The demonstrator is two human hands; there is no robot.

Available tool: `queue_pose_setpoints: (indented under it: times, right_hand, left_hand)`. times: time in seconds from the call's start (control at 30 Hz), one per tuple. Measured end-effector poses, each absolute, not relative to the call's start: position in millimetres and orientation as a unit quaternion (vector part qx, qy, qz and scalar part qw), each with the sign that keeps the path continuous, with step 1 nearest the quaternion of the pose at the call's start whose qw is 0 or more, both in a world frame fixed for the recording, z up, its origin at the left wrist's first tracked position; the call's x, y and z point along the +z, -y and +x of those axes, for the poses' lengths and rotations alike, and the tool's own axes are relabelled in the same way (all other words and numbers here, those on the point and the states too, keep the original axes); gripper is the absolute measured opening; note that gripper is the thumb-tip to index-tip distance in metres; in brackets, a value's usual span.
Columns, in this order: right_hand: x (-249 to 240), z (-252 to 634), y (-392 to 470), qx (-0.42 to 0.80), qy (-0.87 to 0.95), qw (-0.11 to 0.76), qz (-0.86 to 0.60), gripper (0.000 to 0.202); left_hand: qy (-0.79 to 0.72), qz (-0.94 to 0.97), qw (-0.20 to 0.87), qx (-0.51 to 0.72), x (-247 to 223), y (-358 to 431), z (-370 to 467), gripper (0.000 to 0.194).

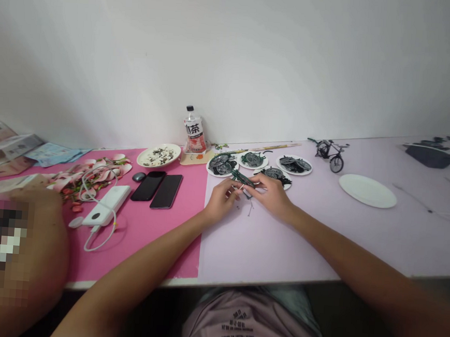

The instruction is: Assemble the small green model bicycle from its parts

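Note:
Both hands meet over the pale purple table, near its middle. My left hand [222, 198] is closed, its fingers pinching something thin and light beside a dark green part [242, 178]. My right hand [272, 194] grips the other end of that dark green part between thumb and fingers. Just beyond the hands stand white plates with dark wheel-like parts, among them a left plate [222, 164], a middle plate [253, 160] and a right plate [294, 165]. Small thin pieces [250, 209] lie on the table below the fingers.
A small black model bicycle [330, 155] and a bare white plate [367, 190] are to the right. Leftward lie two phones [166, 191], a white power strip [107, 206], pink petals [103, 172] and a bottle [194, 131]. Another person's arm [43, 247] reaches in at far left.

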State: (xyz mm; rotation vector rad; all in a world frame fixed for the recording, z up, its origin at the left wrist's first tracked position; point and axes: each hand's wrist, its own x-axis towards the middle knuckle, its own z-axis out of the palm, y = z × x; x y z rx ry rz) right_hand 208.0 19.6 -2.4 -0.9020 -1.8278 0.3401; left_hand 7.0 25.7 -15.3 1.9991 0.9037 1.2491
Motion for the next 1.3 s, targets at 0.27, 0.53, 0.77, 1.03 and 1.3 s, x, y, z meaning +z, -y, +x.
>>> queue_pose_setpoints:
  times: [0.27,0.53,0.77,1.03,1.3]
  right_hand:
    - [-1.8,206.2,-20.3,0.139,0.736,0.563,-0.349,0.021]
    - [-1.6,208.2,-21.0,0.17,0.737,0.564,-0.331,0.019]
    - [-2.1,207.7,-19.9,0.178,0.738,0.564,-0.324,0.02]
    - [0.9,211.4,-21.6,0.193,0.752,0.544,-0.318,0.022]
    - [2.0,208.8,-20.1,0.183,0.762,0.536,-0.315,0.021]
  left_hand:
    - [-0.391,0.686,0.361,0.496,-11.7,-25.9,9.7,0.03]
    - [-0.383,0.697,0.358,0.49,-11.4,-26.0,9.0,0.036]
    - [-0.373,0.703,0.355,0.491,-14.3,-27.6,7.6,0.032]
    - [-0.376,0.709,0.348,0.485,-17.9,-30.5,7.3,0.032]
    - [-0.39,0.708,0.333,0.485,-15.2,-29.9,6.3,0.036]
